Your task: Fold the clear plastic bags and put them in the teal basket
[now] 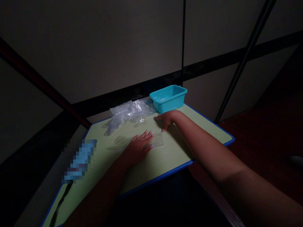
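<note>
My left hand (139,145) lies palm down with its fingers stretched out on a clear plastic bag (158,139), which is spread flat on the yellow-green table. Beyond it, my right hand (167,119) is bent at the wrist, its thumb and a finger held apart with nothing seen between them. The right hand's other fingers are partly hidden. Just past that hand is a turquoise plastic basin (172,102). A crumpled heap of clear plastic bags (132,111) lies to the left of the basin.
The small table (170,157) has a blue edge. On its left side lies a blurred-out light blue item (80,160) with a dark strap (61,201). Pale panels with dark trim (142,47) rise directly behind the table, and dark red floor (255,142) shows at the right.
</note>
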